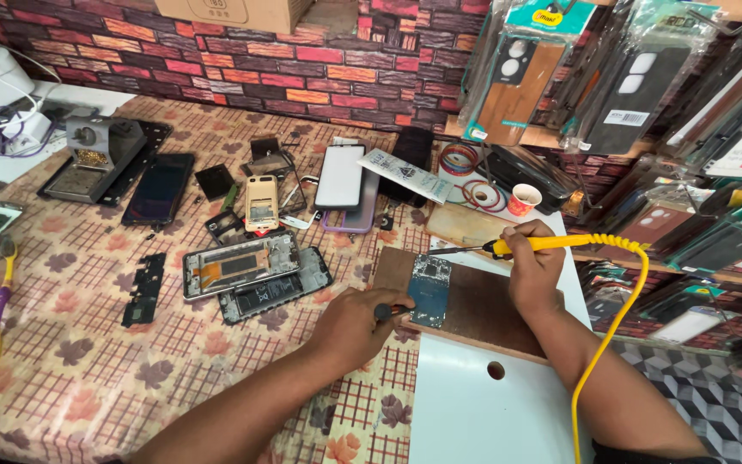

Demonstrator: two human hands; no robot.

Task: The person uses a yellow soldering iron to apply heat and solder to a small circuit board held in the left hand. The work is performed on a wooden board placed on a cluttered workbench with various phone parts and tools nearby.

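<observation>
From the head view, the right hand (532,268) is closed round the yellow grip of a soldering iron (508,247), whose thin tip points left, past the hand, toward the circuit board (429,290); its yellow cord (616,331) loops down beside the right forearm. The board lies flat on a wooden block (483,314), between the two hands. The left hand (355,325) is curled shut on a small dark-handled tool (386,311), whose end rests at the board's near-left edge. By my judgement the board is light, thin, stiff and fragile, best pinned or lifted by its bare edges, never by the populated face. The iron seems light but hot forward of the grip, so only the yellow handle is safe. Left of the left hand, on the patterned surface (88,344), lie opened phones (242,266).
</observation>
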